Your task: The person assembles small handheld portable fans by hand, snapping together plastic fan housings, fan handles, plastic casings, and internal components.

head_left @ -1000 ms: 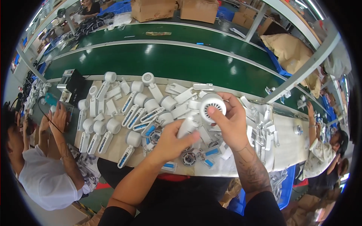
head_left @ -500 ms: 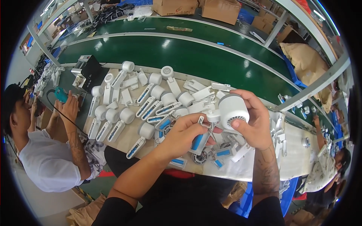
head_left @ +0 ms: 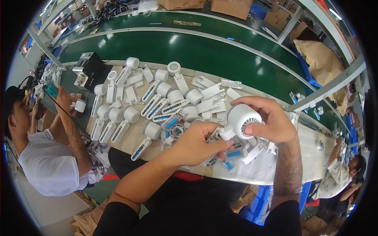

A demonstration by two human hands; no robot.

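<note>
A white handheld fan (head_left: 241, 117) with a round vented head is held between my two hands above the table. My right hand (head_left: 273, 120) wraps round the fan's head, its thumb pressed on the vent slots. My left hand (head_left: 197, 143) pinches the fan's neck and handle end, and mostly hides the handle. Below my hands lie loose white parts and blue batteries (head_left: 235, 153). A round vented part (head_left: 177, 131) lies left of my left hand. Several similar fans (head_left: 131, 115) with open handles, some showing blue batteries, spread across the left of the table.
Loose white handle shells (head_left: 210, 104) are heaped beyond my hands. A green conveyor (head_left: 157, 47) runs behind the table (head_left: 311, 157). A black machine (head_left: 93, 70) stands far left, near a co-worker holding a teal tool (head_left: 51, 91). A metal post (head_left: 330, 87) slants at right; another person sits far right.
The fan has turned in my hands, so its vented end faces me more and its handle is now mostly hidden. My left hand has closed over the neck. The co-worker's teal tool has moved left.
</note>
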